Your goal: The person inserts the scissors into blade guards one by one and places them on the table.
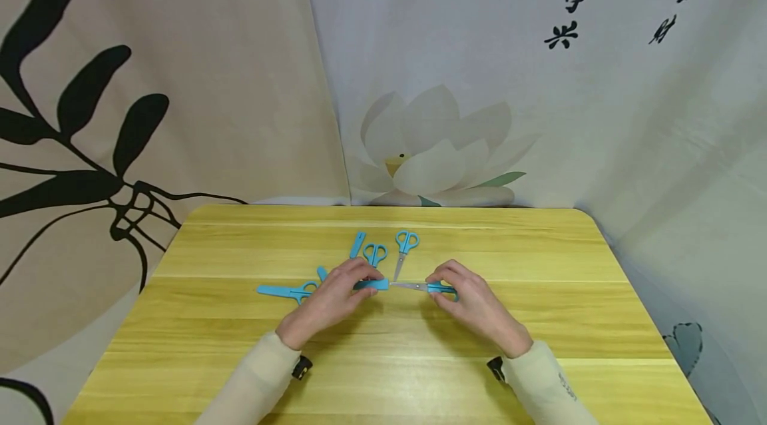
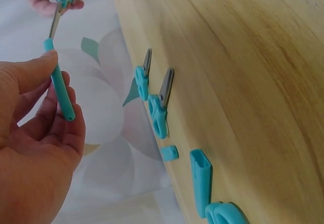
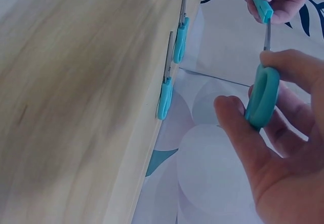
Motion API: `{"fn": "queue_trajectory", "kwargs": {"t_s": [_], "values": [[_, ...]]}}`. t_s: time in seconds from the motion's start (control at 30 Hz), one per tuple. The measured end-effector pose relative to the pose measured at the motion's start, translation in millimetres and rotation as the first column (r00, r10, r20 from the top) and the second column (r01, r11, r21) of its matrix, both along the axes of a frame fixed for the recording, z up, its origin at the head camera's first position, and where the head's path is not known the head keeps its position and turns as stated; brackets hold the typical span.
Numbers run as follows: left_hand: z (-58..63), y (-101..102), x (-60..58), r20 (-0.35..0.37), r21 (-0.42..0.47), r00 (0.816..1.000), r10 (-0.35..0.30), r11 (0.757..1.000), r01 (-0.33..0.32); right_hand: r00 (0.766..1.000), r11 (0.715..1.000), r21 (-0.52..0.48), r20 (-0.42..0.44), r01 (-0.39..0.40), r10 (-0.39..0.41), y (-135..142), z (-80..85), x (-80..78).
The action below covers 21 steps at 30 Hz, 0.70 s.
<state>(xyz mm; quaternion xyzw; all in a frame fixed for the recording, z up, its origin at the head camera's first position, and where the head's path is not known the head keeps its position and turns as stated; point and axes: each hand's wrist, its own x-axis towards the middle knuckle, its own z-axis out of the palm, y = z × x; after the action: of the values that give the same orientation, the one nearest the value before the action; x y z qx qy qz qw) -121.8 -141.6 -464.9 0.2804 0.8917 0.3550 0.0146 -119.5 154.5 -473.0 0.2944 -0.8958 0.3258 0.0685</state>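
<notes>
In the head view, my left hand [image 1: 335, 296] pinches a blue scissor blade cover [image 1: 379, 284] between thumb and fingers, its mouth facing right. Opposite it, my right hand [image 1: 479, 305] grips a pair of small scissors [image 1: 440, 288] by the blue handles, blades closed and pointing left. The blade tips are right at the cover's mouth; in the right wrist view the metal blade [image 3: 268, 37] meets the end of the cover [image 3: 260, 3]. Both hands are raised over the table in the wrist views.
Beyond the hands lie two bare-bladed scissors [image 1: 407, 241] [image 1: 375, 253] on the wooden table [image 1: 383, 378]. Two loose blue covers [image 1: 357, 244] [image 1: 322, 272] lie near them. Sheathed scissors [image 1: 284, 292] rest left of my left hand. A printed curtain [image 1: 240, 78] hangs behind the table.
</notes>
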Motion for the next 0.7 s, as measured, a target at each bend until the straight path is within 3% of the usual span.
{"fn": "queue_trajectory", "kwargs": {"t_s": [0.2,0.7], "values": [[0.8,0.1,0.1,-0.014,-0.001,1.000,-0.006,1.000,0.006,1.000,1.000,0.009,-0.003,-0.005,0.005,-2.1,2.2,-0.2],[-0.4,4.5,1.5,-0.138,-0.074,0.990,-0.008,0.997,-0.002,0.997,0.999,0.041,-0.070,-0.008,0.010,-8.3,5.7,-0.9]]}}
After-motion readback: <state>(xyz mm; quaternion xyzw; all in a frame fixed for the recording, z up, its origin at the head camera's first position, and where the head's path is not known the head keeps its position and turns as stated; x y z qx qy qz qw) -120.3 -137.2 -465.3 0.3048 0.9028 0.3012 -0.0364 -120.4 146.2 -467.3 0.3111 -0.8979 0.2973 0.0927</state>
